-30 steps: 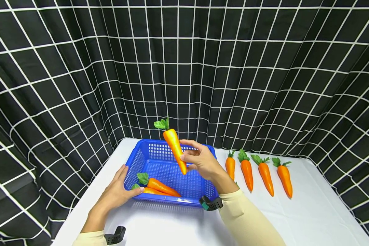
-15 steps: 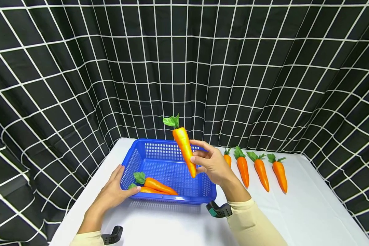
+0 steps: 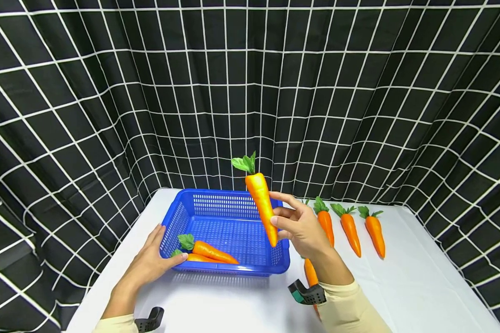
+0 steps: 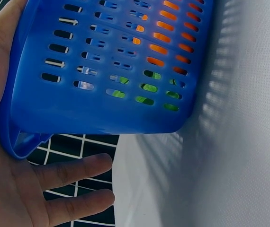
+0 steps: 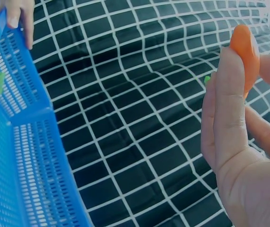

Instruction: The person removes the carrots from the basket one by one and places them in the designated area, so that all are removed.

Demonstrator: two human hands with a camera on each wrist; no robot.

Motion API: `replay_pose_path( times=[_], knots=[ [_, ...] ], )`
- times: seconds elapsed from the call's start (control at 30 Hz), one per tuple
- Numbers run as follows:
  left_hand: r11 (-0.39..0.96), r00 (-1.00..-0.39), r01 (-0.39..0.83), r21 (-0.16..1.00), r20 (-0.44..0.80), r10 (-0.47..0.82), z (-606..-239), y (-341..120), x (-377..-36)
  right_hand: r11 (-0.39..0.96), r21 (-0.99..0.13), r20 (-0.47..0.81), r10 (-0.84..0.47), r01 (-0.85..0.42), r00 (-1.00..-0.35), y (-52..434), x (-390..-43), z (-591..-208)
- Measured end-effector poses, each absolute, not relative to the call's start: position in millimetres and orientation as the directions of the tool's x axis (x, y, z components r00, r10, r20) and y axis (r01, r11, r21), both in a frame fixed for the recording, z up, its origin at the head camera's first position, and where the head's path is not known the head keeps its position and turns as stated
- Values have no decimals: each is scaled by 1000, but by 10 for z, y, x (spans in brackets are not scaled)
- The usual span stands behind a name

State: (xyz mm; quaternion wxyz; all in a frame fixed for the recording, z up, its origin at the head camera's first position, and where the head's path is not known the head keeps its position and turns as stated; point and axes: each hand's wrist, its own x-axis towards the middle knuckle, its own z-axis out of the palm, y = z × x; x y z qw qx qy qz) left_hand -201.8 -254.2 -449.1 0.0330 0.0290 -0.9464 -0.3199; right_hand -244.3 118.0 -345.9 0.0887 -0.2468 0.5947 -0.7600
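Observation:
A blue slotted basket (image 3: 216, 203) stands on the white table (image 3: 421, 286), with two orange carrots (image 3: 210, 252) lying in its front left part. My left hand (image 3: 156, 260) holds the basket's front left corner, thumb over the rim; the left wrist view shows the palm (image 4: 12, 189) against the basket wall (image 4: 106, 71). My right hand (image 3: 281, 215) pinches a carrot (image 3: 261, 203) upright, leaves up and tip down, above the basket's right rim. In the right wrist view the fingers (image 5: 229, 109) clasp that carrot (image 5: 245, 45), with the basket (image 5: 16, 142) at the left.
Three carrots (image 3: 350, 229) lie side by side on the table right of the basket, and another (image 3: 310, 274) lies partly hidden behind my right wrist. A black curtain with a white grid (image 3: 250, 92) closes in the table on all far sides.
My right hand has carried the carrot rightward, from over the basket's middle to its right rim. The left hand stays on the basket corner.

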Motion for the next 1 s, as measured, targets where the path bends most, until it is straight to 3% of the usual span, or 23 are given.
replay_pose_path(
  times=[1.0],
  knots=[
    [791,-997,-18,612,52,-62,-4485,-2547,-2011,-372,-881,413,-307,-291,-858,1758,-2028,-3418]
  ],
)
